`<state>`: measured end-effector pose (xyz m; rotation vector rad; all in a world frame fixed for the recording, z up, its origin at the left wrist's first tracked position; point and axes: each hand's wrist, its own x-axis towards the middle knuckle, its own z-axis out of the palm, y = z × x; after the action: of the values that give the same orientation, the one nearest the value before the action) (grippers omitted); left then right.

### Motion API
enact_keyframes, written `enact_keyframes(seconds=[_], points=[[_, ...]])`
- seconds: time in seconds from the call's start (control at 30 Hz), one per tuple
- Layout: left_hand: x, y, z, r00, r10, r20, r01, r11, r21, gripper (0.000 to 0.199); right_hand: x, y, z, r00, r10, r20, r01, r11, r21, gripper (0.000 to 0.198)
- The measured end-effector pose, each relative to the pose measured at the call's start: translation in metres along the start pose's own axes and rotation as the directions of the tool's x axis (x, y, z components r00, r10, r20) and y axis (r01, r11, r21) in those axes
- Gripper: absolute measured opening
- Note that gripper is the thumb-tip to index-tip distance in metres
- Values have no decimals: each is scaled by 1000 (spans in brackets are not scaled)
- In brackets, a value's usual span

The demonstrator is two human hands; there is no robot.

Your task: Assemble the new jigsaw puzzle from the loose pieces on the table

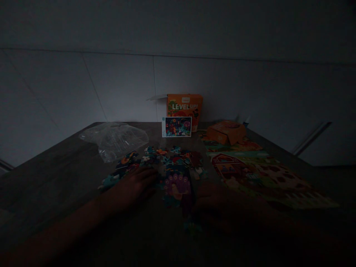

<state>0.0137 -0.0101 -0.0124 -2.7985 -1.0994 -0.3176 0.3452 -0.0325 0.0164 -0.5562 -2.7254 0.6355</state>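
Note:
The scene is very dark. Joined jigsaw pieces showing a purple peacock (176, 187) lie on the table between my hands. My left hand (140, 181) rests left of them, fingers stretched out flat beside loose jigsaw pieces (150, 158). On the other side, my right hand (213, 200) is low at the right edge of the peacock section. Its fingers are mostly lost in shadow, so whether they grip a piece is unclear. A dim teal-toned piece (192, 227) lies just below that hand. Behind the pieces stands a picture card (178, 127) with a colourful scene.
An orange "LEVEL UP!" box (185, 102) stands open against the white wall. Clear plastic bag (122, 139) lies at the back left of the grey table (55, 178). An assembled farm puzzle (264, 174) covers the right side, with an orange carton (226, 131) on its far end.

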Motion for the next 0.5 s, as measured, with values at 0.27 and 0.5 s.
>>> enact_keyframes(seconds=[0.27,0.5], points=[[-4,-1,-2,998,56,20,-57,998,29,43,2,-4,-5,999,24,35,-24,1000,-13,24],[-5,-1,2,994,106,27,-106,994,-9,49,1,-1,-5,996,-36,81,39,998,-40,14]])
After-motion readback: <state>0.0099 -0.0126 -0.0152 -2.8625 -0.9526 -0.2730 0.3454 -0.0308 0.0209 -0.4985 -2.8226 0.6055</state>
